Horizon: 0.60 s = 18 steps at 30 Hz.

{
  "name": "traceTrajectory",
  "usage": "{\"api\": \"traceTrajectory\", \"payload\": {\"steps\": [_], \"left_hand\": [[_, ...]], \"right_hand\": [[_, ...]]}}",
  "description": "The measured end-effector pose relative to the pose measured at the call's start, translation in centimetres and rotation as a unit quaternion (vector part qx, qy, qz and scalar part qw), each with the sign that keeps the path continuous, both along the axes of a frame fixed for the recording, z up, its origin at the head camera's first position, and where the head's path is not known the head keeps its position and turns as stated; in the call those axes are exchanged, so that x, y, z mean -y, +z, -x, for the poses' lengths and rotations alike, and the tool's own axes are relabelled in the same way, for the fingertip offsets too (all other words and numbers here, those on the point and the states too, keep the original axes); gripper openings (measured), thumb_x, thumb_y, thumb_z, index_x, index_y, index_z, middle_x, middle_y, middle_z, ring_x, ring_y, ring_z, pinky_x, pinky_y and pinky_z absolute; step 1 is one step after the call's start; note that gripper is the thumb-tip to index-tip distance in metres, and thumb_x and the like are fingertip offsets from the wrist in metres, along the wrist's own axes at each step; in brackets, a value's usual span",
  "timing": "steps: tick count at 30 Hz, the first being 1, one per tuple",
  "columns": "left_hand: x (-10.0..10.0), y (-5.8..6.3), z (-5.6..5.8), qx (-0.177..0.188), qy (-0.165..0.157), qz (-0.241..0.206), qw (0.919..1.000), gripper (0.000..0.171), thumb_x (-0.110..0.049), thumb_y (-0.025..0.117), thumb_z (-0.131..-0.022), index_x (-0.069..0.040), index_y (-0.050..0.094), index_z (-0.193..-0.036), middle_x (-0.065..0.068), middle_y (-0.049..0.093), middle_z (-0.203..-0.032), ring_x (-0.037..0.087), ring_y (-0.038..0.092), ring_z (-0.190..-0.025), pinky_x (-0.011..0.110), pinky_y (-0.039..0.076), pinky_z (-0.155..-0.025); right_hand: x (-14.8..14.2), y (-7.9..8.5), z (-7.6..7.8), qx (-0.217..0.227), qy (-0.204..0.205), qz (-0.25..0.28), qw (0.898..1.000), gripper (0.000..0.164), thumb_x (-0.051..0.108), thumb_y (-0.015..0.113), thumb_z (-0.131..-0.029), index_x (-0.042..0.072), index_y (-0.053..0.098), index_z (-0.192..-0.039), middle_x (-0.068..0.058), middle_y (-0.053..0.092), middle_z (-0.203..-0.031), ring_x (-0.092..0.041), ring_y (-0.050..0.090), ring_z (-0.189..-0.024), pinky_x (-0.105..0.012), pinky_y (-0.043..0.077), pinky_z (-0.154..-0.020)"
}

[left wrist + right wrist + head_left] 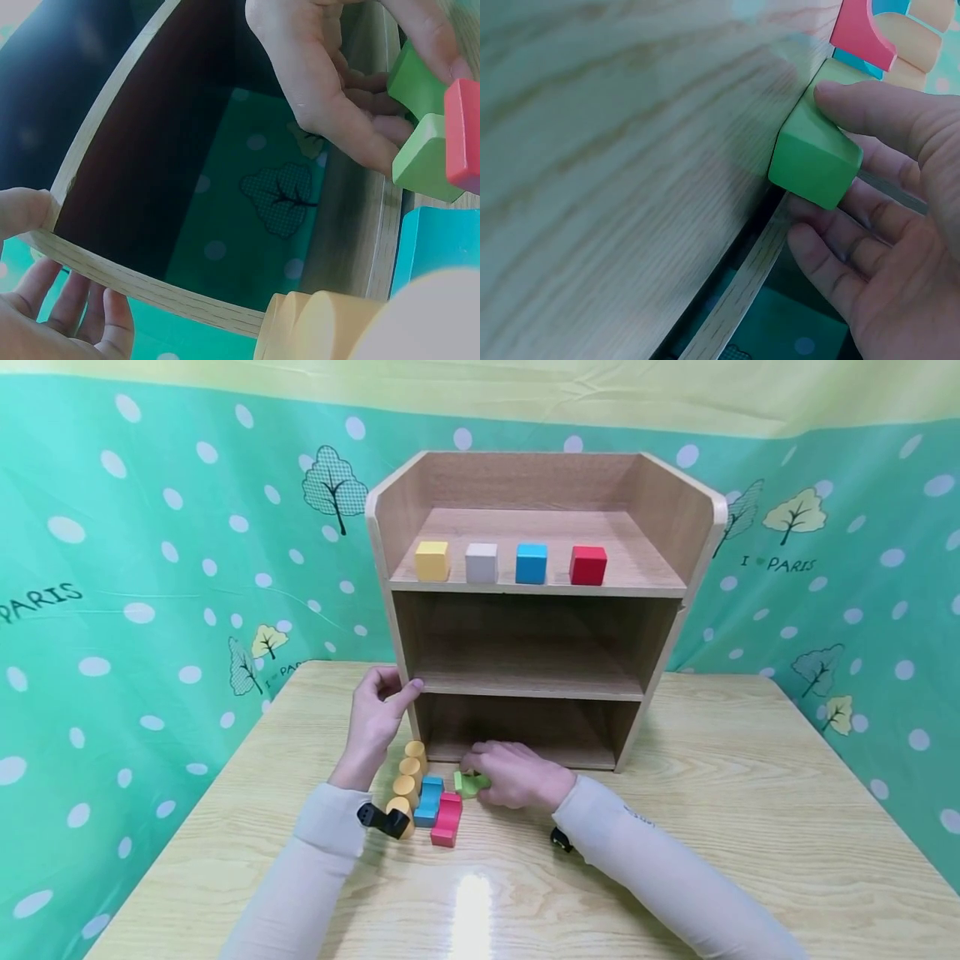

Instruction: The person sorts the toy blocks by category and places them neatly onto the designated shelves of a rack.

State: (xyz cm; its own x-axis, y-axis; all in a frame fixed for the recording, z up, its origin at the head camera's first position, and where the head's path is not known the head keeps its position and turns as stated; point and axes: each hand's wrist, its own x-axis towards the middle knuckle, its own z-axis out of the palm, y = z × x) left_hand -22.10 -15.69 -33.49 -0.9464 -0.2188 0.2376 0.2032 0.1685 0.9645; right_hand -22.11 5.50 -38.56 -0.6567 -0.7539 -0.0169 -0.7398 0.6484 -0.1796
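Observation:
My left hand (378, 714) grips the left side panel of the wooden shelf (517, 695), thumb on the front edge and fingers round the outside. In front of the shelf's bottom, my right hand (521, 774) holds a green arch block (817, 154) between thumb and fingers, low over the table. To the left of it lie a red arch block (447, 821) and a blue arch block (430, 802). Several yellow cylinders (406, 788) stand in a row beside the blue one, leading toward the shelf's left front corner.
On the shelf's top board sit a yellow cube (432, 562), a white cube (482, 563), a blue cube (531, 564) and a red cube (588, 566). A green patterned cloth (187, 560) hangs behind the wooden table (712, 785).

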Motion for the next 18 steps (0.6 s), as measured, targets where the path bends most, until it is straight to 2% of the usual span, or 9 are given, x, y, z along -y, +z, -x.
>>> {"api": "traceTrajectory", "payload": {"steps": [4,11,18], "left_hand": [[0.04,-0.02,0.08,-0.003,0.000,-0.001,1.0000,0.042,-0.025,0.072,-0.087,-0.004,0.053,-0.117,0.010,0.055,-0.114,0.023,0.050,-0.106,0.038,0.044,-0.090],[0.08,0.02,0.11,-0.003,0.002,0.000,1.0000,0.042,-0.025,0.071,-0.087,-0.002,0.053,-0.117,0.012,0.054,-0.114,0.024,0.050,-0.106,0.038,0.043,-0.091],[-0.02,-0.02,0.15,-0.004,0.001,-0.005,1.0000,0.042,-0.023,0.072,-0.086,-0.001,0.053,-0.116,0.012,0.055,-0.112,0.024,0.050,-0.104,0.037,0.044,-0.089]], "right_hand": [[0.04,-0.01,0.04,-0.002,0.008,0.000,1.000,0.040,0.024,0.078,-0.080,0.018,0.064,-0.118,0.005,0.063,-0.107,-0.009,0.054,-0.087,-0.029,0.049,-0.081],[-0.04,0.04,0.05,0.001,0.017,0.006,1.000,0.039,0.023,0.076,-0.081,0.017,0.062,-0.117,0.007,0.059,-0.095,-0.010,0.052,-0.080,-0.027,0.047,-0.072],[-0.09,-0.14,-0.06,0.014,0.011,0.004,1.000,0.043,0.024,0.076,-0.082,0.018,0.060,-0.121,0.007,0.061,-0.101,-0.010,0.052,-0.081,-0.027,0.048,-0.076]]}}
